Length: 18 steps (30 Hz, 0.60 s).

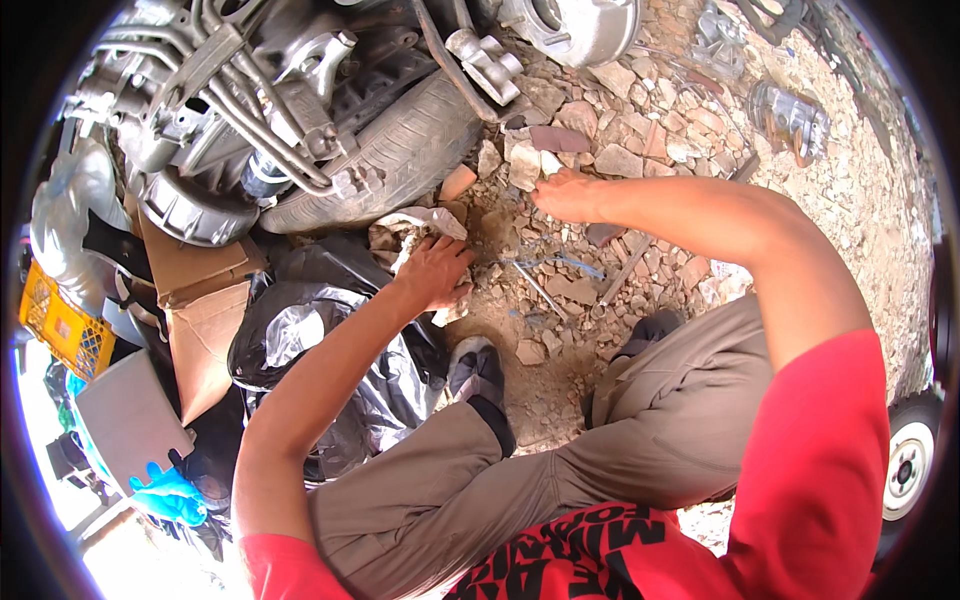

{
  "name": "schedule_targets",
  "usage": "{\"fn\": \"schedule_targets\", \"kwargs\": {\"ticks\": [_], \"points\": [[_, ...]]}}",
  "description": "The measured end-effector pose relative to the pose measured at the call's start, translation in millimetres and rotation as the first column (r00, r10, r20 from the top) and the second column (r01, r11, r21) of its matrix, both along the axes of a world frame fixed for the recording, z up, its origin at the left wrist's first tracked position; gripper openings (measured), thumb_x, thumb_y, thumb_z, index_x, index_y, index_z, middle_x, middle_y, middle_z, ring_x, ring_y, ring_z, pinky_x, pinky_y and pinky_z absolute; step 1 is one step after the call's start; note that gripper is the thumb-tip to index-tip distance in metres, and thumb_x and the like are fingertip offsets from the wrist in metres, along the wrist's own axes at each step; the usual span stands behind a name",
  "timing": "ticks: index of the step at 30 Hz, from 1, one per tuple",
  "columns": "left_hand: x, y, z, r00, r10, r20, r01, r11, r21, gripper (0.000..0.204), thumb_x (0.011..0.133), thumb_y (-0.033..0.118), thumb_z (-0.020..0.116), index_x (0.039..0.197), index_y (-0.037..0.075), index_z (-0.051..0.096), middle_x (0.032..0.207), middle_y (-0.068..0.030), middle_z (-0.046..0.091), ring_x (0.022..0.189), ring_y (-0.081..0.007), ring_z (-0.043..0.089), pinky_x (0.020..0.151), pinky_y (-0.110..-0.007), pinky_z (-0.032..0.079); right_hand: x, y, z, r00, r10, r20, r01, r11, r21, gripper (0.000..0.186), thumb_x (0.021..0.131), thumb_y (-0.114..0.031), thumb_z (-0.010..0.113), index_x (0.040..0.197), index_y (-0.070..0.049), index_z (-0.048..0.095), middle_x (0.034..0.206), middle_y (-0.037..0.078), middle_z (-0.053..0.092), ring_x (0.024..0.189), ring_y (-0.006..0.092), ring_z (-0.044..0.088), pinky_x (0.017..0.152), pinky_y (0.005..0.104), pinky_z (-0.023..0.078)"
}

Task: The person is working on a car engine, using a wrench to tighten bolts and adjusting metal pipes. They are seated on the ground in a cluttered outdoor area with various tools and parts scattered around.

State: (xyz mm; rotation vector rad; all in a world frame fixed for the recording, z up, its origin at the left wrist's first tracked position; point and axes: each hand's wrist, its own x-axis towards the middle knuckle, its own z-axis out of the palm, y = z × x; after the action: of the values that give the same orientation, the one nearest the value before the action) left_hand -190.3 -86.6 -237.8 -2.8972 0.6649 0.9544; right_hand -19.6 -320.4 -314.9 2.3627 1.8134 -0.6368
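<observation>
My left hand (437, 272) is closed on a crumpled, dirty pale rag (447, 222), whose folds stick out on both sides of the fingers. It is low over the ground, between a black plastic bag (345, 290) and the rubble. Farther right, my right hand (567, 195) reaches down to the broken stones with its fingers curled. A small whitish piece (550, 163) shows at its fingertips; whether the hand grips it I cannot tell. On the dirt between my hands and feet lie a thin metal rod (540, 290) and a bluish strip (580, 266).
A worn tyre (400, 150) lies beside a heap of metal vehicle parts (230, 90) at upper left. At left are a cardboard box (205, 335), a yellow crate (65, 320) and a blue glove (168, 495). A clear jar (790, 120) lies at upper right.
</observation>
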Motion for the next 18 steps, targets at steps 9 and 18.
{"fn": "schedule_targets", "kwargs": {"ticks": [9,18], "points": [[7,-7,-6,0.996,-0.083,-0.012,0.084,0.993,0.081,0.056,0.089,0.043,0.061,0.132,0.008,0.052,0.132,-0.0113,0.052,0.128,-0.0282,0.043,0.107,-0.047,0.035,22,-8,-4,0.987,0.023,-0.16,-0.009,0.996,0.085,0.023,0.082,-0.016,0.066,0.096,0.002,0.065,0.098,0.02,0.068,0.098,0.0377,0.065,0.085,0.046,0.053],[12,-9,-10,0.995,-0.074,-0.062,0.08,0.992,0.1,0.054,0.091,0.045,0.057,0.131,0.008,0.053,0.128,-0.0106,0.055,0.127,-0.029,0.044,0.107,-0.05,0.035,75,-6,72,0.914,-0.294,-0.28,0.104,0.837,-0.538,0.054,0.075,-0.047,0.076,0.103,0.0,0.072,0.098,0.012,0.072,0.087,0.0274,0.068,0.075,0.0364,0.054]]}}
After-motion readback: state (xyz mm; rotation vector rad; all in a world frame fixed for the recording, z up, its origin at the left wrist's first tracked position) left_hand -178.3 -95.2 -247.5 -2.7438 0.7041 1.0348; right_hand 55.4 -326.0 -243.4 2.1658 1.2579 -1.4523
